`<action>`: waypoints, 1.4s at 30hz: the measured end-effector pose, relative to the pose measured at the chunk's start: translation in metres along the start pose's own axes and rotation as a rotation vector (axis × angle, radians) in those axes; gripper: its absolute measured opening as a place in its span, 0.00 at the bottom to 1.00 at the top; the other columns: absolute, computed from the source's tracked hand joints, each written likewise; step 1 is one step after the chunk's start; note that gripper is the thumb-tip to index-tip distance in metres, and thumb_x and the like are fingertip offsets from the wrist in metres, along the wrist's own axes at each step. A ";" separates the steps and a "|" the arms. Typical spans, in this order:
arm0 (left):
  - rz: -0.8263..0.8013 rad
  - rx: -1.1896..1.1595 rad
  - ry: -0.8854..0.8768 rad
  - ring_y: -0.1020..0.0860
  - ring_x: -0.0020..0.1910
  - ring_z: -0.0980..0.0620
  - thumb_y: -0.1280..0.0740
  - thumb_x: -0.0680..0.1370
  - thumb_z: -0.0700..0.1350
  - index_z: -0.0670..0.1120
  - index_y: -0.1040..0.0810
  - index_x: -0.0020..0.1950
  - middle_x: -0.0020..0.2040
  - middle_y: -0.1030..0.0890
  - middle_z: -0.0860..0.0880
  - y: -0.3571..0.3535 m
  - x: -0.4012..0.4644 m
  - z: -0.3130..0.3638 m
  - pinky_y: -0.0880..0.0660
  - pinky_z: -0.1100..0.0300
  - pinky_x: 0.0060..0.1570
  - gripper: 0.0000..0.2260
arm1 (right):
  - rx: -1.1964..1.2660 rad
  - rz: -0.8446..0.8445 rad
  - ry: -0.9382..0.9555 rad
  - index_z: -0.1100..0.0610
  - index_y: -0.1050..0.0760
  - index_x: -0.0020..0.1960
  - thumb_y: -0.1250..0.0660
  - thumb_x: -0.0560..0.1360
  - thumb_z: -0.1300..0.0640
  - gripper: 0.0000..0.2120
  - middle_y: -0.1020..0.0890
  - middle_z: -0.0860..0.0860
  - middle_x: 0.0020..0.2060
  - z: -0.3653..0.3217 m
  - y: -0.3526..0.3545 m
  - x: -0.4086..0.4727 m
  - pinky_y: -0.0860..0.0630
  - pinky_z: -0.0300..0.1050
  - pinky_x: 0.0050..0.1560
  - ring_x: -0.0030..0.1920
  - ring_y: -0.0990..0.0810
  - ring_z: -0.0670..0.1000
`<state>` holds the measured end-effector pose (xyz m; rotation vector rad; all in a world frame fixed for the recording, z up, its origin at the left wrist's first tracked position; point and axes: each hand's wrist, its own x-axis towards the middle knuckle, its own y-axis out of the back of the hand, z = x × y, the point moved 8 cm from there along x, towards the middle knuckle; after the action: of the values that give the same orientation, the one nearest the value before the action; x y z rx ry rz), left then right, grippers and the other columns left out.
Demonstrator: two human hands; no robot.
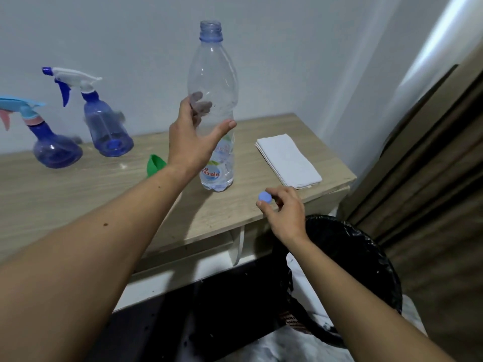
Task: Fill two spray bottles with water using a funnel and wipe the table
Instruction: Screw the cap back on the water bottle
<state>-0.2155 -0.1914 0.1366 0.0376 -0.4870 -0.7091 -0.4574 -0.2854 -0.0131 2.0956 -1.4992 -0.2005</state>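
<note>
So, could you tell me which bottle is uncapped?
The tall clear water bottle; both spray bottles, white-headed and light-blue-headed, keep their trigger heads on.

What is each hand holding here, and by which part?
The right hand pinches the blue cap by its rim, between fingertips. The left hand is spread around the water bottle at mid-body, not clearly gripping it.

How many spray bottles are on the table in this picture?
2. One spray bottle with a white and blue trigger stands at the back of the table. The other, with a light blue and pink trigger, stands left of it, partly cut by the picture's edge.
</note>
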 end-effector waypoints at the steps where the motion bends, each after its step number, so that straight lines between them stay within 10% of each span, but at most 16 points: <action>1: 0.009 0.004 -0.007 0.20 0.66 0.58 0.18 0.72 0.54 0.46 0.29 0.74 0.64 0.18 0.50 0.000 -0.001 -0.001 0.26 0.59 0.72 0.35 | -0.003 0.001 -0.001 0.54 0.16 0.59 0.19 0.73 0.54 0.16 0.20 0.47 0.54 0.000 0.000 0.001 0.22 0.54 0.64 0.57 0.20 0.51; 11: -0.028 0.064 0.017 0.19 0.66 0.58 0.18 0.71 0.56 0.48 0.24 0.70 0.64 0.16 0.52 0.004 -0.007 -0.004 0.24 0.56 0.70 0.31 | 0.257 0.035 0.036 0.45 0.18 0.57 0.22 0.76 0.59 0.13 0.20 0.46 0.52 -0.090 0.042 0.011 0.21 0.37 0.47 0.42 0.22 0.48; 23: -0.103 0.164 0.070 0.19 0.65 0.53 0.18 0.71 0.56 0.49 0.23 0.69 0.65 0.17 0.55 0.002 -0.001 0.001 0.26 0.59 0.64 0.30 | 0.248 -0.060 0.407 0.55 0.18 0.65 0.27 0.80 0.62 0.14 0.21 0.49 0.59 -0.306 0.074 0.071 0.24 0.32 0.55 0.50 0.18 0.43; 42: -0.164 0.142 0.110 0.21 0.65 0.57 0.19 0.73 0.55 0.52 0.26 0.73 0.66 0.19 0.58 0.004 0.001 -0.003 0.27 0.63 0.64 0.32 | 0.290 -0.266 0.252 0.48 0.21 0.63 0.21 0.75 0.52 0.18 0.17 0.44 0.58 -0.323 0.049 0.095 0.22 0.32 0.47 0.51 0.17 0.44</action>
<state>-0.2111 -0.1895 0.1355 0.2514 -0.4313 -0.8275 -0.3267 -0.2713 0.3006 2.4423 -1.1536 0.1912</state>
